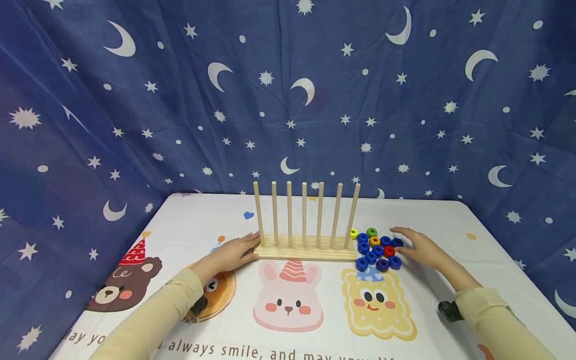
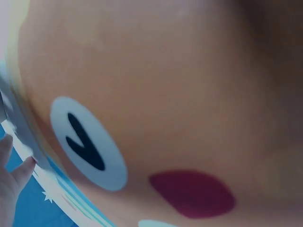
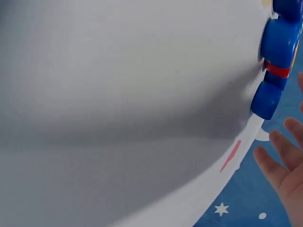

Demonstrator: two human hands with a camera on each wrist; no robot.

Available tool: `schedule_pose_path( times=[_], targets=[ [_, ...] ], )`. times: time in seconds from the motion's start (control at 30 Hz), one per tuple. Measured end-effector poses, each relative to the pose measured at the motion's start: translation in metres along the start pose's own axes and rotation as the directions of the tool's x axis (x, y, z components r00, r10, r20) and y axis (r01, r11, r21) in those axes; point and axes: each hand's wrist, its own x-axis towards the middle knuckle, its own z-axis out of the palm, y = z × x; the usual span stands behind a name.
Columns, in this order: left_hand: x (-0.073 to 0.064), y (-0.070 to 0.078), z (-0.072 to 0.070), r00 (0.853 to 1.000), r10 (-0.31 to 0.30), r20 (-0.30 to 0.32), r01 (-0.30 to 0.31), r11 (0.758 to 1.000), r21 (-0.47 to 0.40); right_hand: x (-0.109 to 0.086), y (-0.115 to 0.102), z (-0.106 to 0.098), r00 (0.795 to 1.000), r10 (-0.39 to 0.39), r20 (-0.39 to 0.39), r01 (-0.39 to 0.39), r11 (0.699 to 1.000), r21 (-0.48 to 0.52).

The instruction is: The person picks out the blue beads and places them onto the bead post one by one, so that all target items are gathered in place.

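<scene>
A wooden rack with several upright pegs stands on a long base (image 1: 310, 255) in the middle of the head view. My left hand (image 1: 236, 254) lies at its left end, fingers and thumb extended and touching the wood. Part of that hand (image 2: 12, 182) shows at the left edge of the left wrist view. Right of the rack lies a cluster of round beads with holes: mostly blue, plus a red bead (image 1: 389, 251), an orange bead (image 1: 374, 241), a green bead (image 1: 371, 232), a yellow bead (image 1: 354, 233) and a purple bead (image 1: 382, 265). My right hand (image 1: 420, 248) hovers beside them, fingers spread, holding nothing.
A white tablecloth (image 1: 216, 210) printed with cartoon faces and lettering covers the table. Behind and along the sides hangs a dark blue curtain (image 1: 252, 165) with moons and stars. Near the right sleeve is a black wrist device (image 1: 450, 311).
</scene>
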Motion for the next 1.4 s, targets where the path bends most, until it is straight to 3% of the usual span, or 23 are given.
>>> schedule_pose_path(
  times=[0.23,0.43,0.77,1.13,1.4],
  targets=[
    [0.003,-0.002,0.002,0.999,-0.020,0.048,0.025,0.994,-0.107,0.004,0.011,-0.002,0.997,0.038,0.067,-0.043,0.996,0.073],
    [0.003,-0.005,0.001,0.998,-0.030,0.052,0.037,0.990,-0.134,0.005,0.017,-0.001,0.995,0.018,0.096,-0.028,0.994,0.108],
    [0.004,-0.004,-0.004,0.999,-0.017,0.031,0.020,0.994,-0.103,0.010,0.020,0.000,0.988,-0.005,0.154,-0.013,0.994,0.112],
    [0.009,-0.003,-0.006,0.999,-0.024,0.030,0.027,0.994,-0.104,0.015,0.030,-0.001,0.979,0.059,0.197,-0.103,0.969,0.223],
    [0.010,-0.003,-0.006,0.999,-0.035,0.021,0.037,0.994,-0.102,0.017,0.033,0.000,0.973,0.100,0.207,-0.148,0.962,0.231]
  ],
)
